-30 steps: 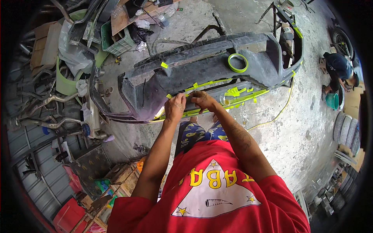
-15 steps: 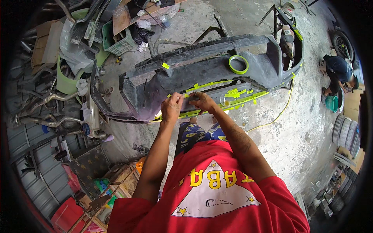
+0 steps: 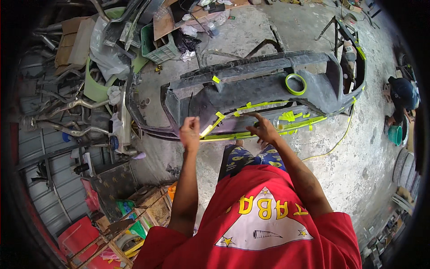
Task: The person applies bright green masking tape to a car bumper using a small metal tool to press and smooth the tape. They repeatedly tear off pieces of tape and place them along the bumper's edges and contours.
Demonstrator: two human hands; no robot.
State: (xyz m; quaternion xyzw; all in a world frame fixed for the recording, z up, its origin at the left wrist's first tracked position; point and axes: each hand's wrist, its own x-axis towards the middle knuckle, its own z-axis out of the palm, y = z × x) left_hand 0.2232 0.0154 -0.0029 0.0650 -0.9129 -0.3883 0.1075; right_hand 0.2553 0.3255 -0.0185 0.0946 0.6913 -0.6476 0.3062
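A dark grey car bumper (image 3: 237, 93) lies across the middle of the head view, partly edged with bright yellow-green masking tape (image 3: 268, 104). My left hand (image 3: 190, 133) is over the bumper's near left part, fingers curled together; whatever they hold, if anything, does not show. Beside it a tape strip (image 3: 212, 124) runs slantwise along the bumper's edge. My right hand (image 3: 263, 128) hovers at the near edge, index finger and thumb apart, with nothing visible between them. On the bumper's top rests a tape roll (image 3: 295, 84). Several short tape pieces (image 3: 291, 116) are stuck right of my right hand.
Metal exhaust pipes (image 3: 80, 105) and a green crate (image 3: 159, 44) crowd the left side. A wooden rack (image 3: 130, 224) stands at lower left. Another person (image 3: 403, 95) crouches at the right by a teal bucket (image 3: 395, 134), near stacked tyres (image 3: 403, 167). A yellow hose (image 3: 333, 145) crosses the concrete floor.
My hands, close together at the tape before, have parted: the left is off to the left, the right to the right. The slanting tape strip between them now shows. The whole view has shifted.
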